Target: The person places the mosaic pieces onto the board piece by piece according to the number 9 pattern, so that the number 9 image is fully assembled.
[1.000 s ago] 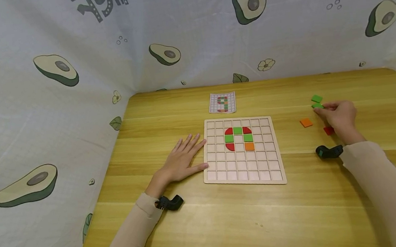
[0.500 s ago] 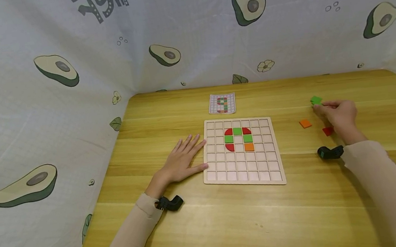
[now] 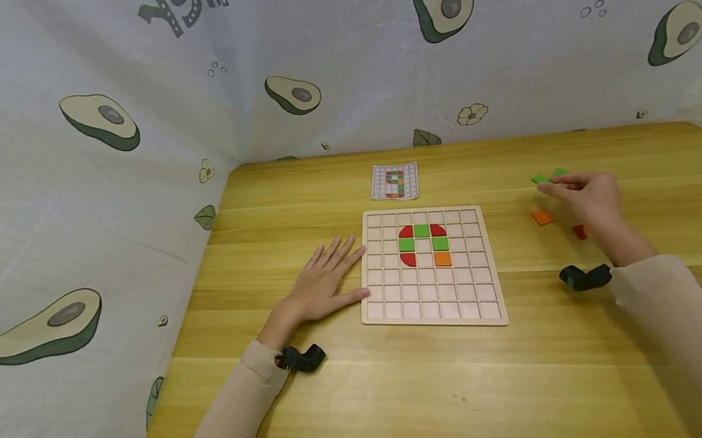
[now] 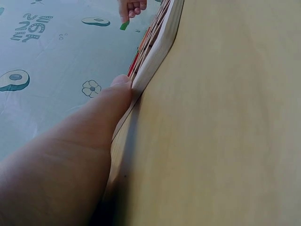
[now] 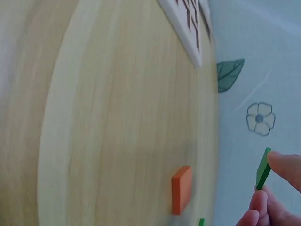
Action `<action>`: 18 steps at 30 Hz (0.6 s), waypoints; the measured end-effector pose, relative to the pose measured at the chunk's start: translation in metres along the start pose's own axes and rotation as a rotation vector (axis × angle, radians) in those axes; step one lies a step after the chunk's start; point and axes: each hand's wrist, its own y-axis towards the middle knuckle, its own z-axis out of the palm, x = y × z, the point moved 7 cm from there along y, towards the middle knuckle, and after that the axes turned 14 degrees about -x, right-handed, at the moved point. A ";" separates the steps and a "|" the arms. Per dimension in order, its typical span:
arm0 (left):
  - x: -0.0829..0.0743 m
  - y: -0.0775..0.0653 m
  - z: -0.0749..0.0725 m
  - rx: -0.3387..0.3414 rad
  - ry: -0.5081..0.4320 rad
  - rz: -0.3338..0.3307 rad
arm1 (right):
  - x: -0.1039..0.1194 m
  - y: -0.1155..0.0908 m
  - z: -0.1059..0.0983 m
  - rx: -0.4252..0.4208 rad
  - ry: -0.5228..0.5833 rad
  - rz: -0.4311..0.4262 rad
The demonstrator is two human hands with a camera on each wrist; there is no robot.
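Note:
Between thumb and fingertips my right hand (image 3: 591, 200) pinches a green square tile (image 5: 263, 169), raised over the right side of the table. Behind it lies another green tile (image 3: 560, 171); an orange tile (image 3: 542, 217) and a red tile (image 3: 580, 232), partly covered by the hand, are nearer. My left hand (image 3: 319, 284) lies flat with fingers spread, its thumb and fingertips touching the left edge of the wooden grid board (image 3: 433, 314). Red, green and orange pieces sit in the board's upper middle cells, forming a bent loop.
Behind the board lies a small printed card (image 3: 394, 182) showing a coloured grid pattern. A patterned cloth (image 3: 355, 30) hangs along the table's back and left edges. Each wrist wears a black device (image 3: 584, 278).
My right hand has picked a green tile off the spot beside the other green one and carried it left. The left hand has stayed still on the board's edge.

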 end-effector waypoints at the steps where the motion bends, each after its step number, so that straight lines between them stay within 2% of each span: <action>1: 0.000 0.000 0.000 0.000 -0.001 0.000 | 0.003 -0.003 0.002 0.005 -0.010 -0.012; 12: 0.001 0.001 0.001 0.019 0.010 -0.010 | 0.023 -0.022 0.009 0.041 -0.086 -0.150; 18: 0.001 0.000 0.000 0.016 0.011 -0.015 | 0.039 -0.037 0.019 0.067 -0.127 -0.262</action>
